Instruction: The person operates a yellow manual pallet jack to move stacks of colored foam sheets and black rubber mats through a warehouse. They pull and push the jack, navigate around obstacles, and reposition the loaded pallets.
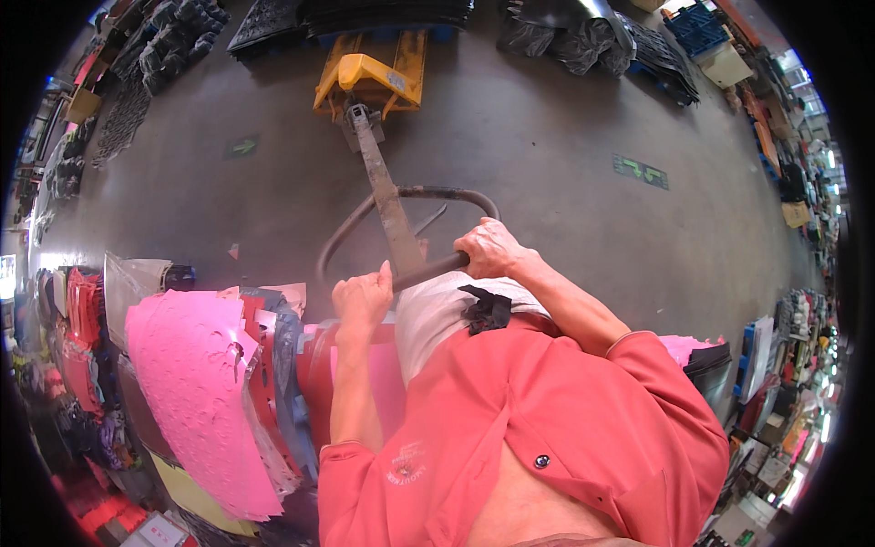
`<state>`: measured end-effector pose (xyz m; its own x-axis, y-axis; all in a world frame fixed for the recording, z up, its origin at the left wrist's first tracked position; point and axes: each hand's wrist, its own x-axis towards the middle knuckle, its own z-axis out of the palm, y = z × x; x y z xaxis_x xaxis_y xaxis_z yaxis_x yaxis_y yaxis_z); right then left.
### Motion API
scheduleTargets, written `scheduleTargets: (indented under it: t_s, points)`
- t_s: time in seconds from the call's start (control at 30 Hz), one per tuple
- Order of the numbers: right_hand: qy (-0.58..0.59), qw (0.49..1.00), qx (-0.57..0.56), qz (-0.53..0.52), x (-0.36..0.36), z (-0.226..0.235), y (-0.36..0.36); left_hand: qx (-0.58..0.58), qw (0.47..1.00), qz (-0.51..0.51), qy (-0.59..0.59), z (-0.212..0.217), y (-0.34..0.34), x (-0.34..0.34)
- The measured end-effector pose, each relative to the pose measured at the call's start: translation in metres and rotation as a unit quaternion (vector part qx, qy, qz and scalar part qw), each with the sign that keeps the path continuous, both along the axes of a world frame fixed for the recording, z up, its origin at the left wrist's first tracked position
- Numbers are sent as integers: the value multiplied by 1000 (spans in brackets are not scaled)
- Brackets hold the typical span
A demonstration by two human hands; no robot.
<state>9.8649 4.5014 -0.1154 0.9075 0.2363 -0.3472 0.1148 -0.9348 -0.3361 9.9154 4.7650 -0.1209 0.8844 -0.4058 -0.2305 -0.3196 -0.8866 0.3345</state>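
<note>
Closed grip on the handle (437,269)

The left hand (364,299) at 7 o'clock and right hand (490,248) near 4 curl closed around the bar, spaced apart presumably for even leverage. The handle is a dark bent-tube loop; its scuffed shaft (387,196) leads toward 11 o'clock. There the yellow jack (369,77) (rather grimy) meets a black stack (392,16), likely to support it from beneath.

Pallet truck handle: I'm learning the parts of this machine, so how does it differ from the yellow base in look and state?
The handle is a dark, rounded loop; the yellow base is angular and blocky. The left hand and right hand grip the handle, while neither touches the yellow base. Both connect to the worn shaft.
</note>
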Motion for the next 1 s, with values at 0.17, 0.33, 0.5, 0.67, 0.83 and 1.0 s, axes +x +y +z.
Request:
scheduleTargets:
  t_s: [0.17, 0.33, 0.5, 0.67, 0.83, 1.0]
  points:
    - [-4, 999, 47, 18, -21, 13, -23, -15, 1000, 13, -22, 14, -16, -29]
    - [-37, 996, 74, 34, -37, 31, -44, -8, 1000, 27, 4, 40, -33, -50]
    - [-38, 996, 67, 48, -48, 50, -56, -22, 999, 24, -11, 68, -43, -67]
    - [-49, 992, 74, 85, -68, 71, -74, -37, 999, 38, 4, 84, -56, -96]
    - [-24, 988, 84, 125, -89, 83, -100, -65, 995, 71, 15, 94, -78, -130]
    - [-28, 979, 88, 180, -109, 89, -148, -41, 994, 101, -23, 103, -123, -175]
